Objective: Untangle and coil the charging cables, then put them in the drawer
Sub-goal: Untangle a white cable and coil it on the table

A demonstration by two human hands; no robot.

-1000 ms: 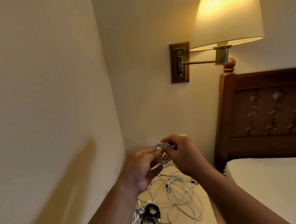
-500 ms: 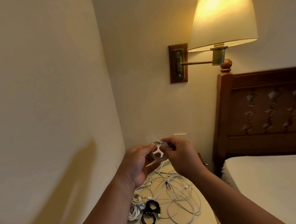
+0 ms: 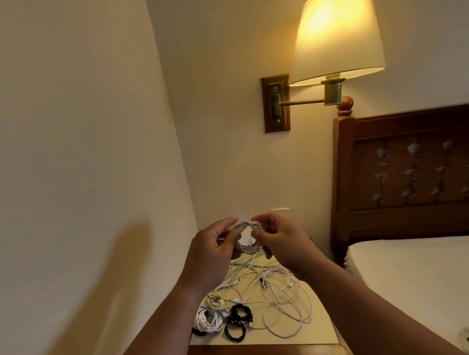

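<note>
Both hands have drawn slightly apart: left hand (image 3: pixel 213 251) and right hand (image 3: pixel 282 244) each pinch one side of the small white coiled cable (image 3: pixel 247 238), held in mid-air at lower centre. Below, loose tangled white cables (image 3: pixel 265 288) sprawl nearly to the front edge of the pale-topped wooden nightstand (image 3: pixel 266 352), hemmed between the cream wall (image 3: pixel 91 186) and the white bed (image 3: pixel 426 275).

Coiled cable (image 3: pixel 249 225) partly behind left hand (image 3: pixel 208 257), right hand (image 3: pixel 284 245), nightstand (image 3: pixel 266 353) cut off below
</note>
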